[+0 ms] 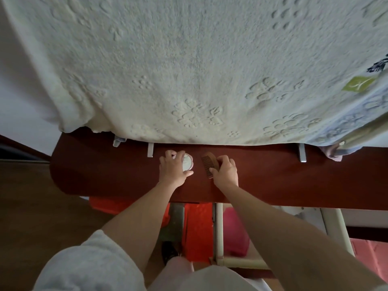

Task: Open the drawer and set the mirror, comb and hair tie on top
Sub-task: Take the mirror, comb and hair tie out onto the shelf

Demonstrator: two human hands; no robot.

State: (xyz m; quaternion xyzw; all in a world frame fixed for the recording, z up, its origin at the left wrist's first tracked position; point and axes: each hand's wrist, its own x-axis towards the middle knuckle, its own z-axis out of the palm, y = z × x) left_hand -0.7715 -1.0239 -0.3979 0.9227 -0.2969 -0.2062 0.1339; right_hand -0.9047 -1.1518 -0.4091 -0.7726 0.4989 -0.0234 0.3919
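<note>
The small round mirror (187,162) was held by the left hand (172,167) and the wooden comb (207,166) by the right hand (225,170), both low over the red-brown top (294,181). Each was best laid flat, kept apart, before being released.

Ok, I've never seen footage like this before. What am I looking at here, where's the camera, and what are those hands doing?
The one picture comes from a wide-angle camera on a person's head, looking down, so both bare arms reach away from you. There is no machine. The dark red wooden top lies below a pale embossed blanket. The left hand rests on a small round mirror; the right hand holds a brown wooden comb flat on the top. I can't make out a hair tie. Under the top, red and pink things show blurred.
</note>
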